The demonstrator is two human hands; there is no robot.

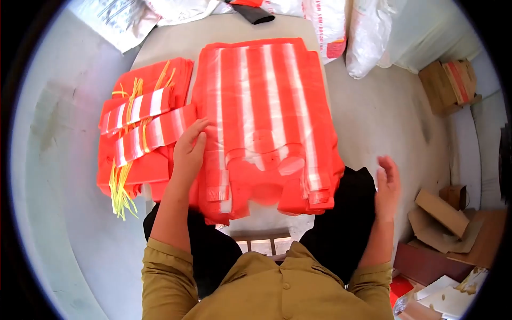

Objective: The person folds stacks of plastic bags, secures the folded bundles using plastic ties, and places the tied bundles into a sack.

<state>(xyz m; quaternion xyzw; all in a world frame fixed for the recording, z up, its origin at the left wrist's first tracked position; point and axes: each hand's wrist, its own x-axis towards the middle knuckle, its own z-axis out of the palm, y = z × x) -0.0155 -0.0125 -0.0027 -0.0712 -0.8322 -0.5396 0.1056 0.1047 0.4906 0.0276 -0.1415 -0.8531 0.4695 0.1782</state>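
Observation:
A stack of red-and-white striped plastic vest bags (253, 101) lies flat in front of me, its handle ends toward my lap. My left hand (190, 152) is at the left edge of this stack, fingers stretched out and thumb apart, with nothing visible held. To its left sits a pile of folded red bags (152, 74), topped by two folded striped bundles (154, 136) and yellow ties (121, 192) that hang off the front. My right hand (388, 186) is held up beyond the stack's right side, above my knee, with its fingers apart and nothing in them.
White printed sacks (325, 24) and a clear plastic bag (368, 40) line the far edge of the table (176, 37). A cardboard box (448, 88) stands at far right. Opened cartons (442, 224) lie at lower right. A wooden slatted stool (261, 237) shows between my legs.

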